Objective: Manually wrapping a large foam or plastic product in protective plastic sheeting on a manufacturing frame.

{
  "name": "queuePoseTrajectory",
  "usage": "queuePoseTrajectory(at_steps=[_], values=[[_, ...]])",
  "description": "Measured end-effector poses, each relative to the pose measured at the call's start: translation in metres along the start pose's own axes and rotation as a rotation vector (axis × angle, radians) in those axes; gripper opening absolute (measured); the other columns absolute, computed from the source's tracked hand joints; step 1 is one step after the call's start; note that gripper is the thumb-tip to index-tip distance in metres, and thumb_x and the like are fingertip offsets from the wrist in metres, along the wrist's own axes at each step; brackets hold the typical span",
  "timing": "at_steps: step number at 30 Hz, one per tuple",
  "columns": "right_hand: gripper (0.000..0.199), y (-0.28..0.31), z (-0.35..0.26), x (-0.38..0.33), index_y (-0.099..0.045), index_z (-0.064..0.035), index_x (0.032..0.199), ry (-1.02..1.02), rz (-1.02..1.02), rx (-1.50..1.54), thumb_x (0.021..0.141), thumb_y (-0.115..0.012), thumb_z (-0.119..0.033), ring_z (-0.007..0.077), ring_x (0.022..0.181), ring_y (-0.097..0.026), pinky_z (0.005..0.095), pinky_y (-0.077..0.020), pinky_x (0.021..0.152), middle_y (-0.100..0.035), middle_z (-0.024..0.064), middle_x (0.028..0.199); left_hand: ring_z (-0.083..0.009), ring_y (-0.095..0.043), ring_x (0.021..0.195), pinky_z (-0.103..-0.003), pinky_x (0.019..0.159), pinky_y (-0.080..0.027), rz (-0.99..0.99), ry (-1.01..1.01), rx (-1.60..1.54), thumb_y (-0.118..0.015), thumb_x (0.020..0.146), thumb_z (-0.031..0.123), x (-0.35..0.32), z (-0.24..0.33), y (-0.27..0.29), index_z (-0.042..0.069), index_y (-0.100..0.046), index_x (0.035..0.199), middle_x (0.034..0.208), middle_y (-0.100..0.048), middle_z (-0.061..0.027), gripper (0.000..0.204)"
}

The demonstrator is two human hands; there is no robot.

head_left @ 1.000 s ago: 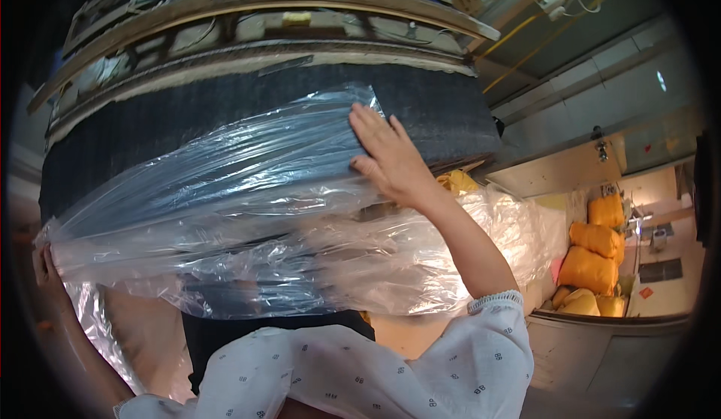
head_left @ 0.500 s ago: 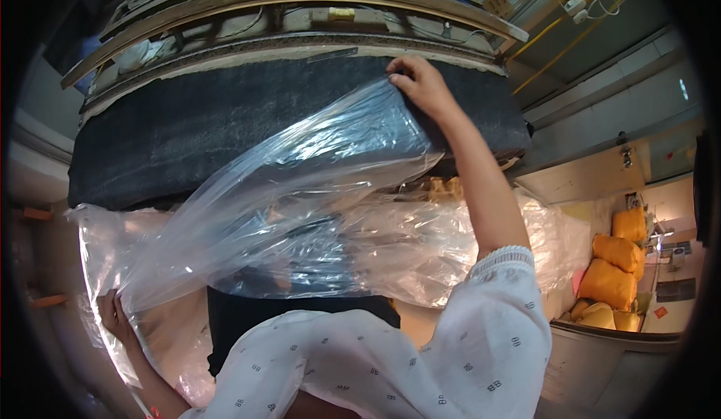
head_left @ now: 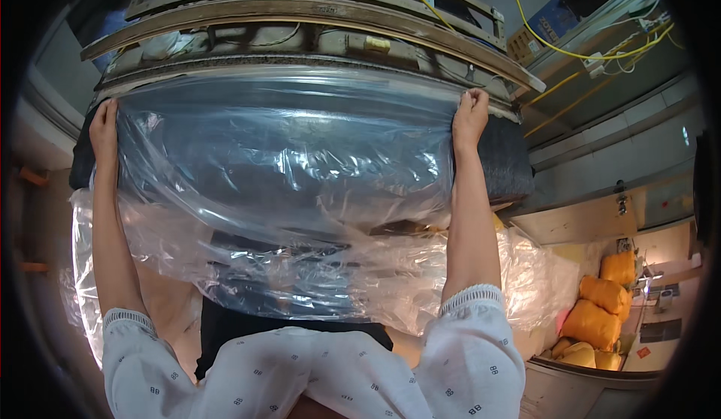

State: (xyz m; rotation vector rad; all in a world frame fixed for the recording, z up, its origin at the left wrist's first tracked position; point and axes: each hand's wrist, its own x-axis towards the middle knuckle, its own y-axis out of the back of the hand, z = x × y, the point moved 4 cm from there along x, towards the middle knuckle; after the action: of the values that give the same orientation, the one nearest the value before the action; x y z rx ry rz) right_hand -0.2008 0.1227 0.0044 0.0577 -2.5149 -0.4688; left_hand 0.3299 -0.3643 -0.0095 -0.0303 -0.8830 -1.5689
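Observation:
A wide sheet of clear plastic film (head_left: pixel 293 141) is stretched between my two hands over a dark padded surface (head_left: pixel 505 156). My left hand (head_left: pixel 104 131) grips its edge at the far left, fingers closed. At the far right my right hand (head_left: pixel 470 117) pinches the same edge. Between them the film's upper edge runs taut along the far rim of the padding. Lower down, the film falls in shiny, crumpled folds toward my body.
Beyond the padding lies a long wooden bar (head_left: pixel 315 15), with a slatted frame behind it. A yellow cable (head_left: pixel 556 52) loops at the upper right, near a cardboard box (head_left: pixel 523 46). Orange bundles (head_left: pixel 593 321) are stacked at the lower right.
My left hand has risen from the lower left to the far left edge, spreading the film wide across the dark padding. My right hand has shifted right and slightly nearer, still gripping the film.

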Motion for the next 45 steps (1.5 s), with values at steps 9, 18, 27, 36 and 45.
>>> queuePoseTrajectory(at_steps=[9,18,27,36,45], values=[[0.016,0.006,0.022,0.034,-0.061,-0.0010,0.084,0.078,-0.008,-0.242,0.081,-0.061,-0.017,0.0249,0.079,-0.054,0.0360,-0.0435,0.075,-0.055,0.0124,0.086,-0.0102,-0.055,0.080,-0.022,0.075,-0.040,-0.012,0.070,-0.128,-0.064,0.083,0.032,0.052,0.023,-0.067,0.003,-0.067,0.097,0.087,-0.064,-0.0019,0.032],[0.035,0.005,0.018,0.031,-0.045,-0.0006,0.093,-0.001,0.078,-0.313,0.075,-0.067,-0.022,0.0293,0.089,-0.045,0.0374,-0.0385,0.081,-0.041,0.0159,0.099,-0.0107,-0.044,0.067,-0.024,0.067,-0.038,0.013,0.045,0.082,-0.066,0.080,0.031,0.066,-0.009,-0.066,0.003,-0.054,0.080,0.071,-0.049,0.0010,0.031],[0.034,0.011,0.029,0.038,-0.045,0.0049,0.093,-0.053,0.128,-0.178,0.090,-0.046,-0.029,0.0344,0.098,-0.041,0.0403,-0.0308,0.090,-0.041,0.0220,0.103,-0.0155,-0.051,0.081,-0.025,0.080,-0.038,0.037,0.091,-0.019,-0.059,0.086,0.034,0.065,-0.025,-0.046,0.002,-0.057,0.090,0.086,-0.055,-0.0066,0.032],[0.031,0.008,-0.011,-0.001,-0.066,-0.0039,0.076,0.067,-0.241,-0.535,0.082,-0.058,-0.033,0.0328,0.094,-0.051,0.0418,-0.0385,0.082,-0.058,0.0133,0.087,-0.0197,-0.054,0.100,-0.027,0.088,-0.038,0.131,-0.091,0.017,-0.042,0.096,0.030,0.044,-0.031,0.008,-0.001,-0.055,0.109,0.105,-0.060,-0.0127,0.037],[0.011,0.081,-0.023,-0.046,-0.066,-0.0084,0.075,0.244,-0.300,-0.328,0.071,-0.070,-0.018,0.0229,0.090,-0.052,0.0337,-0.0407,0.079,-0.060,0.0036,0.092,-0.0104,-0.050,0.087,-0.022,0.082,-0.038,-0.233,-0.098,0.085,-0.052,0.092,0.024,-0.030,0.018,0.020,-0.001,-0.055,0.098,0.089,-0.055,-0.0042,0.026]])
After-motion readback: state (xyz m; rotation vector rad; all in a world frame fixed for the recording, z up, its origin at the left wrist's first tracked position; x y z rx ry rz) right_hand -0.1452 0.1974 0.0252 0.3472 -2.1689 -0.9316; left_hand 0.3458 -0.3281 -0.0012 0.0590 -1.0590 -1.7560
